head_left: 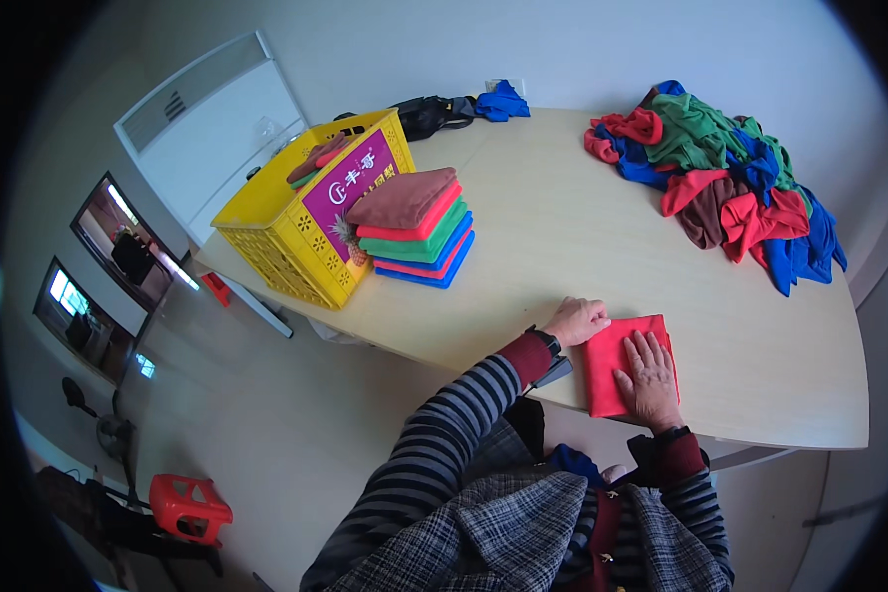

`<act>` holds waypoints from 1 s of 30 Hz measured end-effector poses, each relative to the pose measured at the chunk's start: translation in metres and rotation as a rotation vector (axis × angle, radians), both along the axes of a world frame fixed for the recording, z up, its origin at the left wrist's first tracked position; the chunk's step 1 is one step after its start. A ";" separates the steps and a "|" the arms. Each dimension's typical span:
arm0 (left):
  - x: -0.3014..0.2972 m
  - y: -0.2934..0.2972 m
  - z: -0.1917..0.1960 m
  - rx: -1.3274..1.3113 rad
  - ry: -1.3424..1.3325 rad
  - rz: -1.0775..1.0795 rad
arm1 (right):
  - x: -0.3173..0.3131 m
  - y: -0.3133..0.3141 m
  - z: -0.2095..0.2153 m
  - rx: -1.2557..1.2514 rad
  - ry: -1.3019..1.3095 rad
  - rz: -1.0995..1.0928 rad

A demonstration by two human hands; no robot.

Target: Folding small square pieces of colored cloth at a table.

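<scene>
From my end of the head camera, I judge the work to be partly done. At the left of the table (pixel 533 237), a neat stack of folded cloths (pixel 416 232) stands close beside the yellow crate (pixel 276 242), with a brown one on top and red, green and blue edges showing below. A few more cloths (pixel 318 161) show inside the crate, and they look folded too, though its near wall hides most of them from me. What seems to be left is the big crumpled heap of red, blue, green and brown cloths (pixel 710 187) at the far right, well apart from both hands; I can't count the pieces in it. A loose blue cloth (pixel 503 102) lies at the far edge by a black bag (pixel 429 116), and I can't tell whether it belongs with the rest.

The piece in hand is a red cloth (pixel 605 373), lying as a flat, folded-looking rectangle at the near edge of the table, right of the stack. The right hand (pixel 651 383) rests palm down on its right half, fingers extended and slightly spread. The left hand (pixel 576 321) is at its far left corner with the fingers curled in; from here I can't tell whether they pinch the fabric or merely sit against it.
</scene>
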State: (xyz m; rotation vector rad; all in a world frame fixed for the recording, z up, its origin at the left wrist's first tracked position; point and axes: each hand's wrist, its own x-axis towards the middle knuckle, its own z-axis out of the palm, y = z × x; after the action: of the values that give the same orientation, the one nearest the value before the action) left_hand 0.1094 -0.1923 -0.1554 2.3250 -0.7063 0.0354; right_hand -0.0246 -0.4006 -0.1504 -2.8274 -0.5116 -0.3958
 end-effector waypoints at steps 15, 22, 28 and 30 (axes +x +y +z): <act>0.005 0.012 0.011 -0.052 -0.004 0.080 | 0.007 0.002 0.002 0.035 -0.010 0.013; -0.001 0.017 0.021 0.037 -0.110 0.131 | 0.001 0.002 0.003 0.027 0.007 0.013; -0.066 -0.010 0.057 0.135 -0.167 0.035 | 0.004 0.001 -0.002 0.038 0.031 -0.021; -0.099 -0.025 0.037 0.087 -0.383 -0.135 | 0.007 -0.001 -0.009 0.000 -0.034 -0.010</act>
State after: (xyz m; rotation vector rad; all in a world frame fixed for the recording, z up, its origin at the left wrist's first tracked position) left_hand 0.0104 -0.2175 -0.1187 2.3718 -1.0702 0.4047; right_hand -0.0173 -0.4020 -0.1595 -2.8283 -0.5042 -0.4472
